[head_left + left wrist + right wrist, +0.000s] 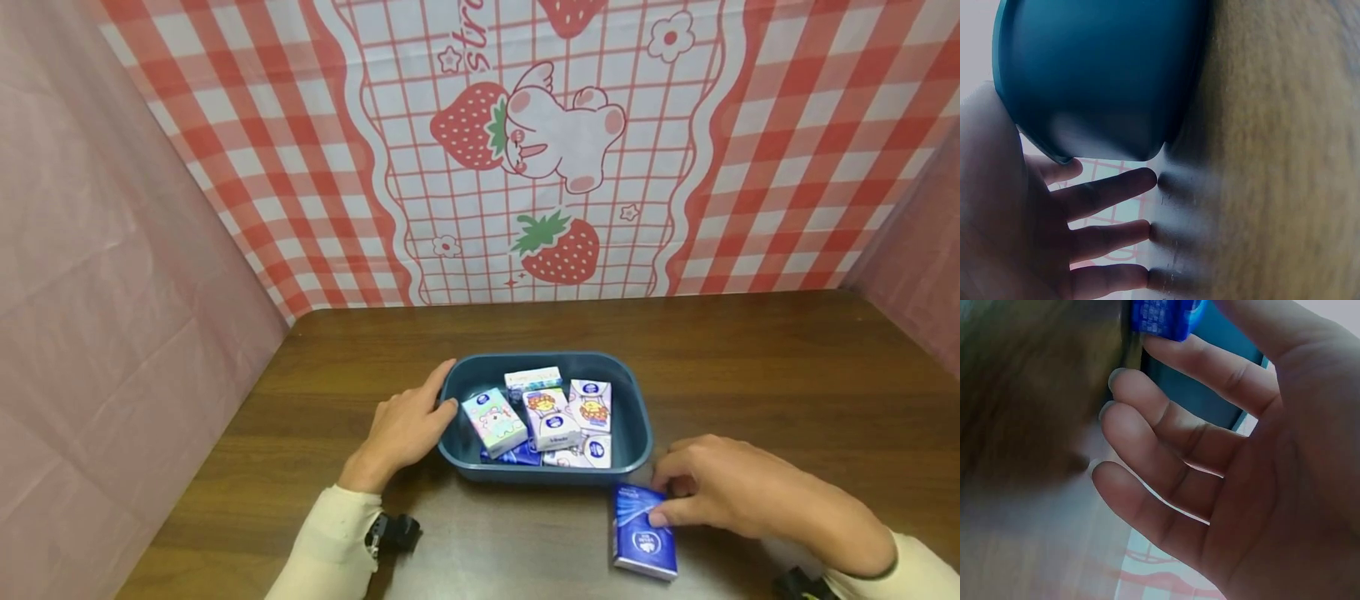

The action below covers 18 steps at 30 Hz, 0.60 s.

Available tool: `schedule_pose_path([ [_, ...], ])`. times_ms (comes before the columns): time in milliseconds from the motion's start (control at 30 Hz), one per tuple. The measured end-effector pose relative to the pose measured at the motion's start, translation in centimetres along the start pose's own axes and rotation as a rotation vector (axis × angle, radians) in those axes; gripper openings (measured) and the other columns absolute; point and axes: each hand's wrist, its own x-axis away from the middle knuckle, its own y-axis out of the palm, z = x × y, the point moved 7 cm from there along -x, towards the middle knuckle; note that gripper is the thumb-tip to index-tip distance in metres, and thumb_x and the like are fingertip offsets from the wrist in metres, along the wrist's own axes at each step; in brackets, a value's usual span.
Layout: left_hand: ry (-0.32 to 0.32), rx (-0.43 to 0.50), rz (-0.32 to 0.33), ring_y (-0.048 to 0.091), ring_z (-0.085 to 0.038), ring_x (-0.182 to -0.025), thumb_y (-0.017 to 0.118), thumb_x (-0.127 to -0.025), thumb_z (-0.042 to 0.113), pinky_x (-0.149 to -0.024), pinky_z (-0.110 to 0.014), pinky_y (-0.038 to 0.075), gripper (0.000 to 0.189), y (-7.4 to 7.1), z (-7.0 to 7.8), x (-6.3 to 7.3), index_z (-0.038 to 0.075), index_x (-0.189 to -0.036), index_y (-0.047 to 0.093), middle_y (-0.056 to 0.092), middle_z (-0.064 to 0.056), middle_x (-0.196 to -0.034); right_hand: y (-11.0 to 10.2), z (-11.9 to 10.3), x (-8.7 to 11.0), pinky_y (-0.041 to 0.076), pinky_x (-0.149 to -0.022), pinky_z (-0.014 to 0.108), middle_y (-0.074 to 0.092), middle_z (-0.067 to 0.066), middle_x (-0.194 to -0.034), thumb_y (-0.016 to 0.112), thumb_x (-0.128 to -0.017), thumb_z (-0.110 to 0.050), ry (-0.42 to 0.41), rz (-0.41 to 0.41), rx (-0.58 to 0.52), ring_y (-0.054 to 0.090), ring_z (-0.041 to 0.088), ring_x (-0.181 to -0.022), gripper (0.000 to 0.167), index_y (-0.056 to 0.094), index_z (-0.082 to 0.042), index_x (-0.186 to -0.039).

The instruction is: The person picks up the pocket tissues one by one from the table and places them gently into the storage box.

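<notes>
My right hand (738,487) pinches a blue tissue pack (645,533) between thumb and forefinger, just in front of the bin's right corner. The right wrist view shows the corner of that blue pack (1163,319) against the forefinger, with the other fingers loosely bent beside it. A dark teal plastic bin (543,475) stands on the table. Inside lie several small tissue packs: a pale green one (495,421), white-and-purple ones (551,417), and a partly covered blue one (521,454). My left hand (405,425) rests against the bin's left end, fingers stretched out in the left wrist view.
The brown wooden table (300,467) runs back to a red-and-white checked cloth (787,167) with strawberry prints. Pink cloth (135,292) hangs along the left side, and more pink fabric (915,250) on the right.
</notes>
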Motion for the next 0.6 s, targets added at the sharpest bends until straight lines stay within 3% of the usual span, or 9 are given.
schedule_pose_path([
  [100,0.001,-0.002,0.001,0.063,-0.019,-0.092,0.05,-0.1,0.042,-0.075,-0.042,0.046,0.06,0.0,0.0,0.0,0.029,-0.157,0.036,0.065,-0.003,-0.129,-0.3,0.4,0.2,0.042,-0.057,0.024,0.054,-0.021,-0.079,0.068,-0.084,-0.063,-0.039,0.023,0.002,0.05,-0.001,-0.069,0.032,0.071,-0.031,-0.091],
  [267,-0.002,-0.003,-0.004,0.063,-0.019,-0.092,0.05,-0.1,0.041,-0.075,-0.042,0.046,0.06,0.1,0.0,0.0,0.03,-0.157,0.035,0.065,-0.003,-0.13,-0.6,1.4,0.4,0.041,-0.058,0.024,0.055,-0.02,-0.08,0.07,-0.085,-0.059,-0.036,0.027,-0.022,0.049,0.0,-0.071,0.028,0.071,-0.031,-0.091],
  [433,0.0,-0.005,-0.004,0.063,-0.019,-0.094,0.049,-0.1,0.042,-0.077,-0.043,0.046,0.06,0.0,0.0,0.0,0.031,-0.157,0.035,0.065,-0.002,-0.13,-1.0,3.1,0.8,0.042,-0.059,0.025,0.056,-0.016,-0.079,0.07,-0.087,-0.054,0.07,-0.001,-0.075,0.051,0.003,-0.07,0.031,0.072,-0.025,-0.099],
  [600,-0.004,0.003,-0.008,0.063,-0.019,-0.094,0.049,-0.1,0.042,-0.078,-0.043,0.047,0.06,0.1,0.0,0.0,0.03,-0.157,0.034,0.065,-0.003,-0.13,-1.8,4.8,1.1,0.044,-0.061,0.026,0.059,-0.012,-0.082,0.07,-0.088,-0.053,0.173,0.032,-0.04,0.052,0.007,-0.072,0.04,0.072,-0.018,-0.107],
])
